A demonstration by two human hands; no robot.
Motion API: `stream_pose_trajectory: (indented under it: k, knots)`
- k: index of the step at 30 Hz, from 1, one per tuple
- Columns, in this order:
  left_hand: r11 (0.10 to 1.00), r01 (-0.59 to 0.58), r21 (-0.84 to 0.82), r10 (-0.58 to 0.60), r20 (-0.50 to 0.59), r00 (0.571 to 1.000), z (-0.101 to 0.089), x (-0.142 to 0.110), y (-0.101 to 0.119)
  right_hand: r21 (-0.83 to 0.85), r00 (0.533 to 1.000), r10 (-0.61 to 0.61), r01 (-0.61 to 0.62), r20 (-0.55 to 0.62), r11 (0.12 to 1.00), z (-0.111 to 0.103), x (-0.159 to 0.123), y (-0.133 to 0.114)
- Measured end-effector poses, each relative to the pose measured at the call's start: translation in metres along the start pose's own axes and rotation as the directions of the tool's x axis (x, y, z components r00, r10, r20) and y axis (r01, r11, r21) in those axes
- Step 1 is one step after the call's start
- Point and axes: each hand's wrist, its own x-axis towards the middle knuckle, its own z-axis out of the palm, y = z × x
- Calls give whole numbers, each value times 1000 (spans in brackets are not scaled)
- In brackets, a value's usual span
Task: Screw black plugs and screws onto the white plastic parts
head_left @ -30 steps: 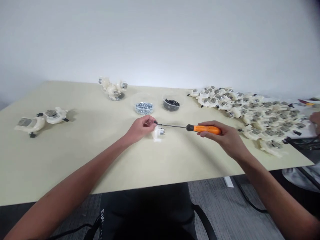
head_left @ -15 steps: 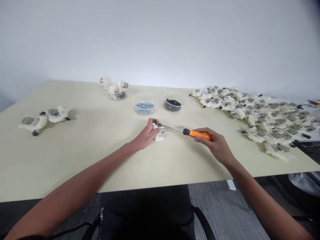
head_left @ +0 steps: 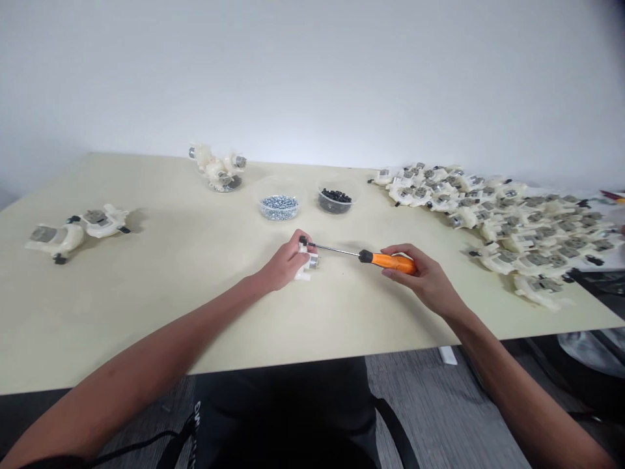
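Note:
My left hand (head_left: 286,262) grips a small white plastic housing with a metal motor end (head_left: 309,263), holding it down on the table. A small black piece (head_left: 303,240) sits at its top by my fingertips. My right hand (head_left: 420,270) holds a screwdriver with an orange and black handle (head_left: 388,261). Its thin steel shaft (head_left: 334,249) points left, and the tip reaches the black piece. My fingers hide part of the housing.
On the cream table (head_left: 161,312) stand a bowl of silver screws (head_left: 278,207) and a bowl of black parts (head_left: 334,200). Many white assemblies (head_left: 512,228) are spread at right. A pair (head_left: 73,229) lies at left, and more (head_left: 217,170) sit on a glass dish behind.
My left hand has closed around the white housing. The screwdriver has moved left, bringing its tip from just beside the black piece onto it. The view has shifted slightly.

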Motion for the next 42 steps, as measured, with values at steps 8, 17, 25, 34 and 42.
stream_pose_trajectory:
  k: [8,17,25,34,42]
  knots:
    - [999,-37,32,37,13,999,-1,0,-2,102,1000,27,-26,-7,994,-4,2,-16]
    - [999,-39,2,39,29,999,0,-1,1,396,997,42,-61,57,916,-1,10,0]
    - [998,-60,13,60,40,997,2,-2,4,541,999,54,-45,0,840,5,12,9]
    - [992,-26,-123,29,23,999,1,1,-1,648,992,95,-17,-85,761,14,3,-2]
    - [952,24,-304,-21,14,1000,0,5,-7,718,985,172,-99,-29,689,32,-2,5]
